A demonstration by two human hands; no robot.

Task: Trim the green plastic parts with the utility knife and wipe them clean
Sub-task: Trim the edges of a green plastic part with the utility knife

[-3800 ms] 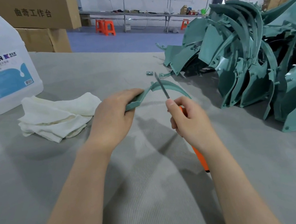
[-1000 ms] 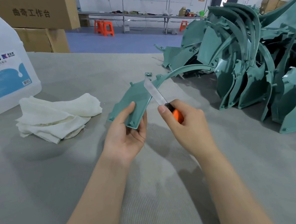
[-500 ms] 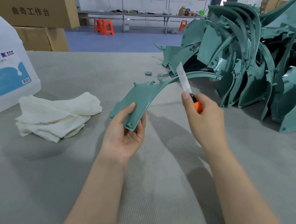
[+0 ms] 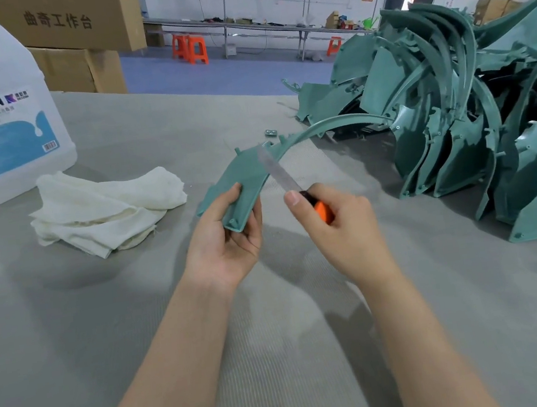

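Green plastic part [image 4: 243, 179]: over table [image 4: 72, 331], wide end gripped by left hand [image 4: 228, 242]; utility knife [image 4: 282, 176], clenched in right hand [image 4: 335, 225], back from far arc to near edge, so trimming continues, wiping pending.

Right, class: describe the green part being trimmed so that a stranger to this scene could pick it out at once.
Find the big heap of green parts on the right of the grey table. Just left of it, the left hand holds one long curved part by its wide end, with the utility knife in the right hand crossing it. It alone is in a hand.
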